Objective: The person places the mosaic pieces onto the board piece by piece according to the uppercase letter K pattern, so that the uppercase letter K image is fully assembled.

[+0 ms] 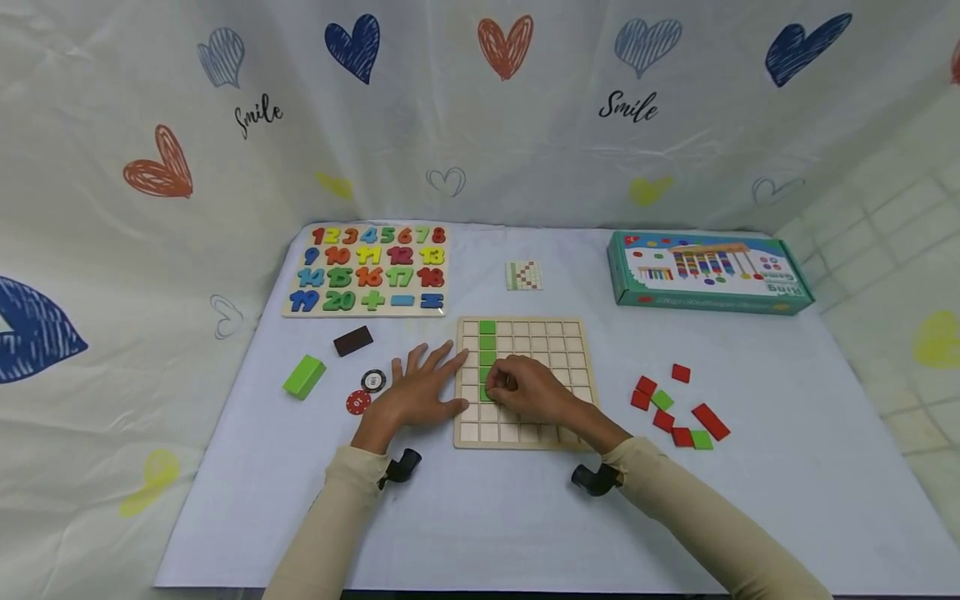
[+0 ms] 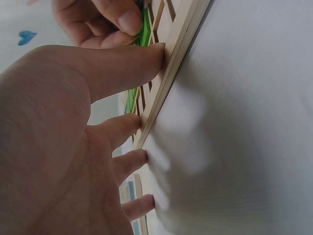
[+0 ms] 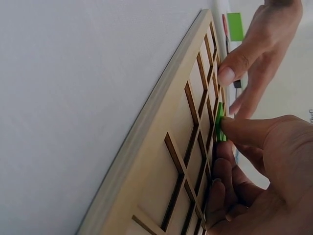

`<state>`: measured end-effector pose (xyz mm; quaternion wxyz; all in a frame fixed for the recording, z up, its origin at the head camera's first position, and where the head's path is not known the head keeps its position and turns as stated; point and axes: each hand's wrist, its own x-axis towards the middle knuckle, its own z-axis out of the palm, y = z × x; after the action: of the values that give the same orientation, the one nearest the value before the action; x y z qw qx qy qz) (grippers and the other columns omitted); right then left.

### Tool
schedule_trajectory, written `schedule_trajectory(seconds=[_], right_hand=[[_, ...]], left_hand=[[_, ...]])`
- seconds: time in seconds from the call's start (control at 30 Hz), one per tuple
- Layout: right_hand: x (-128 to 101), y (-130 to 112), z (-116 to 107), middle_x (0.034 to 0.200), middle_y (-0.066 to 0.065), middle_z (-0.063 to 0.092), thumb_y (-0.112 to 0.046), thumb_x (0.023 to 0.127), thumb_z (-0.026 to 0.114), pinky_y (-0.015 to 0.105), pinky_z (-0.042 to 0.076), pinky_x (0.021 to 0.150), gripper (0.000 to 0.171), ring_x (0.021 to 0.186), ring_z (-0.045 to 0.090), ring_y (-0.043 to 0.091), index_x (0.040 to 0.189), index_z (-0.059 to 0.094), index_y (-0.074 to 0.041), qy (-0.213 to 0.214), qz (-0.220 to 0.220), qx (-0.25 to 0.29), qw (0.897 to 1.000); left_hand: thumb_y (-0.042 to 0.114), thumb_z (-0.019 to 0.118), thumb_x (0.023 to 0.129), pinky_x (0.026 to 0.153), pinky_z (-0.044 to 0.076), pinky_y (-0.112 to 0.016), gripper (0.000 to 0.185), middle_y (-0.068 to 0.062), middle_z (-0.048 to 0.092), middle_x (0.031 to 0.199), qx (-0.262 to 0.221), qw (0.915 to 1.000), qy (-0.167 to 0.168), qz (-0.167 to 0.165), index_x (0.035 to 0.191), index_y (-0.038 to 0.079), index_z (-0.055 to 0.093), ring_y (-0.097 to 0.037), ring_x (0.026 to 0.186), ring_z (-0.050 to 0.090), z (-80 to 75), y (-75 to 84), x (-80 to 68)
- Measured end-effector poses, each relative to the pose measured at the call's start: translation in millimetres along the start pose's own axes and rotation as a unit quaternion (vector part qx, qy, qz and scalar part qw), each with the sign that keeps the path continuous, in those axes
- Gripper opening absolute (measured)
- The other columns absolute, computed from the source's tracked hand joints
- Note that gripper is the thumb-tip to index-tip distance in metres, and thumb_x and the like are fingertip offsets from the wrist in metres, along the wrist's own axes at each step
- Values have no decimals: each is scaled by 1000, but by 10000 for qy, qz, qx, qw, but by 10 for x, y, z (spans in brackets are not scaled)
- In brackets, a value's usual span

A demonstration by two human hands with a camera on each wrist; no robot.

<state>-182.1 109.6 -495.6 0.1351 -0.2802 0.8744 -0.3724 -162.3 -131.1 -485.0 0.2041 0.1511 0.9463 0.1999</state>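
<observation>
A wooden grid board (image 1: 555, 335) lies on the white table, with green square tiles (image 1: 487, 342) in a column of its cells near the left side. My right hand (image 1: 534, 390) pinches a green tile (image 3: 219, 122) between thumb and fingers, low over the lower end of that column. Spread fingers of my left hand (image 1: 420, 395) rest along the board's left edge. In the left wrist view, the thumb (image 2: 132, 68) and one finger touch the wooden rim (image 2: 171, 73), while other fingertips reach the tabletop. Whether the pinched tile sits fully in its cell is hidden.
Loose red tiles (image 1: 681, 372) and green tiles (image 1: 702, 439) lie at right. Left are a green block (image 1: 304, 377), a dark block (image 1: 353, 340) and two chips (image 1: 358, 402). Behind stand a number board (image 1: 365, 255), a small pattern card (image 1: 523, 276) and a box (image 1: 705, 300).
</observation>
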Motion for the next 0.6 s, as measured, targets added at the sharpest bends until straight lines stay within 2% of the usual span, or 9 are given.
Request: schedule_trajectory(seconds=[0.33,0.6], right_hand=[[-40,5,-70,89,-6,67,-13,97,79,28,52,71,6,80,59,11,99,74,-16,7,-56,116,9999],[-162,82,-348,90,-5,67,-14,96,81,27,52,69,8,79,58,12,98,73,-16,327,-3,-102,9994]], left_hand=[[44,70,100,121,5,-79,83,-5,17,178,-72,9999,97,69,170,26,29,-44,162,5,-6,13,-22],[47,69,100,122,3,-78,85,-3,15,179,-30,10000,31,-30,170,28,27,-43,163,3,5,30,-16]])
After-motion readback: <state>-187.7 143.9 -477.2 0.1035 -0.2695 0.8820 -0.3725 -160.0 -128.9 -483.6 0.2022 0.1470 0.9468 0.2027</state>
